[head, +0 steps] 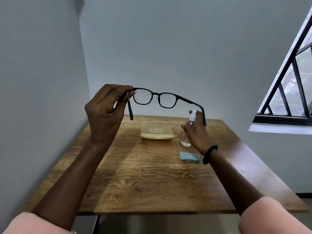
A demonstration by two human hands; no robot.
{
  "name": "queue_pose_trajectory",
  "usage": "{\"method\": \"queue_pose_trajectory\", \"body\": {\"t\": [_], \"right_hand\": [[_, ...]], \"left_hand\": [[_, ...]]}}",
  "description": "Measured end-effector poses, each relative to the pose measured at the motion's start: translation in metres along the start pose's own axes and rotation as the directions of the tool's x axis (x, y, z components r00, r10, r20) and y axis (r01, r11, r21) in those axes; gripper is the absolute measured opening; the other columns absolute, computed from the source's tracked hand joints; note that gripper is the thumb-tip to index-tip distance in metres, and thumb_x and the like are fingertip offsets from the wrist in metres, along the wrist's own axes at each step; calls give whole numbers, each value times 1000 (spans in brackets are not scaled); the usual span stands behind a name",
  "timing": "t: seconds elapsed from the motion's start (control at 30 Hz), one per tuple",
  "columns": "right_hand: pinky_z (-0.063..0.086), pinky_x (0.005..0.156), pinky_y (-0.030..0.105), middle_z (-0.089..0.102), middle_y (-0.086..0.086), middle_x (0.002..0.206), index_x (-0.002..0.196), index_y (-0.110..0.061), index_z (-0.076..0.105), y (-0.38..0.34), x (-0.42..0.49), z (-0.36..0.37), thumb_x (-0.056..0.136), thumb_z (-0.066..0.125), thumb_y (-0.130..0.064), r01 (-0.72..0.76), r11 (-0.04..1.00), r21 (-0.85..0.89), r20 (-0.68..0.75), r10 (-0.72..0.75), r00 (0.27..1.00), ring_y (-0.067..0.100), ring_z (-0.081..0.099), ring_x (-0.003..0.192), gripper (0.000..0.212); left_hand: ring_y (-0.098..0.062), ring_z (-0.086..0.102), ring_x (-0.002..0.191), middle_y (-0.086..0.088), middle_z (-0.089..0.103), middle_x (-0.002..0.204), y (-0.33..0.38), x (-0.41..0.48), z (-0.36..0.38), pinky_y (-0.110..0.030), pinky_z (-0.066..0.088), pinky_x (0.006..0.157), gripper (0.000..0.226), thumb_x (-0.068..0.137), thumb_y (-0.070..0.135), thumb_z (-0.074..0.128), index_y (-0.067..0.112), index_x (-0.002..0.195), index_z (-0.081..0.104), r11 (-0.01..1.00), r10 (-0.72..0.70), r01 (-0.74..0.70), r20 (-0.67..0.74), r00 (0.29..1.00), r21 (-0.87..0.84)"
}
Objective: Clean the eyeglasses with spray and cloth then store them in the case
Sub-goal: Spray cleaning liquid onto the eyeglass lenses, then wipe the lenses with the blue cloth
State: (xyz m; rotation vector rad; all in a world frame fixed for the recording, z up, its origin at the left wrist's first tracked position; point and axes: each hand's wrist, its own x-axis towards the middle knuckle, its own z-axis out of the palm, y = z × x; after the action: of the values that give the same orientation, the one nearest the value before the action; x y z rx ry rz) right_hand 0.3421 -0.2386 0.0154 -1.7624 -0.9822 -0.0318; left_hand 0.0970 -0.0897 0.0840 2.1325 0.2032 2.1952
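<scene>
Head view: the left hand [106,112] is raised, forearm sloping up from the near left, thumb and fingers pinching the eyeglasses [155,94] at one hinge, temples open, both lenses speckled with droplets. The right hand [196,132], lower and right of it, wraps the upright spray bottle [186,140]. The cloth [189,157] lies just beside that wrist; the case [157,130] sits between the hands. Bare table [143,174] spreads between the forearms to its near edge

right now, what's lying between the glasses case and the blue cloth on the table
Head view: only bare table between case and cloth. The spray bottle, gripped by the right hand, is just right of that stretch.
</scene>
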Motion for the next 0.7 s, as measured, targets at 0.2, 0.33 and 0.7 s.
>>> {"method": "queue_pose_trajectory", "body": {"t": [0.2, 0.33, 0.7], "right_hand": [[46, 64, 12, 54, 11, 111, 136, -12, 34, 40, 10, 23, 99, 52, 1, -56, 996, -64, -66, 52, 996, -1, 60, 78, 43], [44, 63, 2, 51, 18, 117, 135, -6, 34, 49, 8, 33, 96, 54, 5, 5, 997, -77, -96, -13, 995, 10, 53, 82, 45], [49, 102, 44, 48, 8, 131, 140, -7, 46, 27, -17, 13, 87, 68, -7, 234, 964, -126, -421, -265, 868, 14, 52, 118, 57]], "left_hand": [[-3, 63, 89, -12, 77, 93, -1, -12, 1, -8, 47, 86, 15, 96, 12, 76, -1, 102, 80, 1000, -6, 6, 30, 1000, 18], [-5, 64, 89, -13, 76, 93, -2, -19, 1, -9, 48, 84, 16, 97, 13, 74, -1, 103, 79, 999, -24, 23, 50, 998, 26], [-5, 64, 90, -13, 76, 94, -6, -30, 9, -8, 46, 84, 16, 97, 13, 74, -1, 104, 79, 998, -57, 55, 70, 996, 30]]}}
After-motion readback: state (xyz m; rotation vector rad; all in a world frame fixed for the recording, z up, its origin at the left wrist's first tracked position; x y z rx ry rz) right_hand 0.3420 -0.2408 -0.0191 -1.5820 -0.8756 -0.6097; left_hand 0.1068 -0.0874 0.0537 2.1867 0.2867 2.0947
